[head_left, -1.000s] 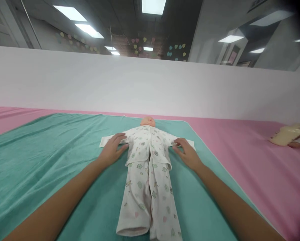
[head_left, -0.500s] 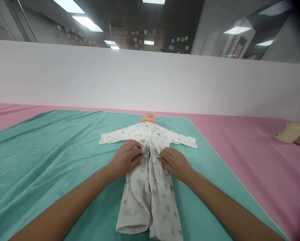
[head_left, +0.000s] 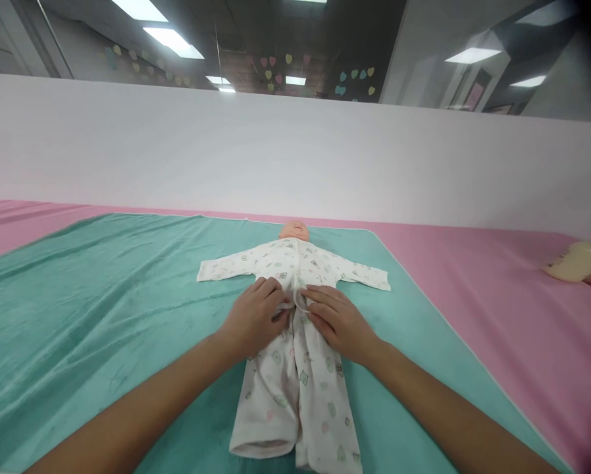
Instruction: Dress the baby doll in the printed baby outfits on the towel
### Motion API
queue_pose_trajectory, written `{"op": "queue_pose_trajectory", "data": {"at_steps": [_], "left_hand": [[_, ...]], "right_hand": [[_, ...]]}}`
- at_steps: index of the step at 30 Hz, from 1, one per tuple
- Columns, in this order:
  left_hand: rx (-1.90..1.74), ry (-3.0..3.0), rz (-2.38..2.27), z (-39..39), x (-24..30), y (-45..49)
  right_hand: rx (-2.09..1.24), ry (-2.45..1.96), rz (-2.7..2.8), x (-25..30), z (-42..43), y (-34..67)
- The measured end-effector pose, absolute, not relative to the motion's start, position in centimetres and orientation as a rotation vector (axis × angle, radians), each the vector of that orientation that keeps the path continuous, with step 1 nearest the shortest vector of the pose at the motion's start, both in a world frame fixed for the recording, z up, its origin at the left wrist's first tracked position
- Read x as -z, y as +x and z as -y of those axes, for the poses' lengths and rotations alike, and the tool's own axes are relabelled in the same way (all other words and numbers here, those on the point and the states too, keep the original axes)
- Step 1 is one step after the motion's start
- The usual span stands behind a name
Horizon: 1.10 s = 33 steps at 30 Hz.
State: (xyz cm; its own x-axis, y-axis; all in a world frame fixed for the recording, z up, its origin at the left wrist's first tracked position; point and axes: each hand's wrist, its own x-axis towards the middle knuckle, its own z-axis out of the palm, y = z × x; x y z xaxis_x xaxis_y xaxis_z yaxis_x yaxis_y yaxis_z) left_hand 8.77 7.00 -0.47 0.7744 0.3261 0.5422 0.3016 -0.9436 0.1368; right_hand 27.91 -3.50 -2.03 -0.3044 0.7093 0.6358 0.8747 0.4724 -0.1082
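A baby doll [head_left: 295,230] lies on its back, dressed in a white printed baby shirt [head_left: 295,260] and matching pants [head_left: 278,395]. The shirt sleeves are spread out to both sides. My left hand [head_left: 258,313] is closed, its thumb and fingers pinching the shirt's front hem left of the middle opening. From the other side, my right hand [head_left: 342,322] holds the opposite front edge, which curls up near the fingertips. Both hands are close together over the doll's waist, just above the pants. The fingers partly cover the hem.
Under the doll is a green blanket [head_left: 128,309] with folds on the left, lying over a pink sheet [head_left: 473,276]. A white wall panel [head_left: 276,158] with glass above stands behind. At the far right edge, a pale yellowish object [head_left: 579,260] is partly cut off.
Both hands have moved inward to the shirt's middle opening, the right hand more so. The front edge under the right fingers has lifted and curled. The doll stays in place.
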Motion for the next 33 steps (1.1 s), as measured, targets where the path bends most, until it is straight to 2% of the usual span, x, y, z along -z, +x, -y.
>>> {"op": "queue_pose_trajectory", "data": {"at_steps": [9, 16, 22, 33], "left_hand": [[-0.961, 3.018, -0.366, -6.7, 0.9, 8.6], [-0.888, 2.996, -0.285, -6.5, 0.7, 8.3], [-1.018, 2.867, -0.125, -5.9, 1.4, 6.9], [-0.71, 2.687, 0.44, -3.3, 1.8, 6.4]], "right_hand": [[0.332, -1.268, 2.071, 2.4, 3.4, 27.8], [0.206, -1.2, 2.121, 2.1, 3.7, 28.0], [0.084, -1.094, 2.153, 1.8, 5.2, 26.5], [-0.064, -0.902, 2.321, 2.2, 6.0, 24.0]]}}
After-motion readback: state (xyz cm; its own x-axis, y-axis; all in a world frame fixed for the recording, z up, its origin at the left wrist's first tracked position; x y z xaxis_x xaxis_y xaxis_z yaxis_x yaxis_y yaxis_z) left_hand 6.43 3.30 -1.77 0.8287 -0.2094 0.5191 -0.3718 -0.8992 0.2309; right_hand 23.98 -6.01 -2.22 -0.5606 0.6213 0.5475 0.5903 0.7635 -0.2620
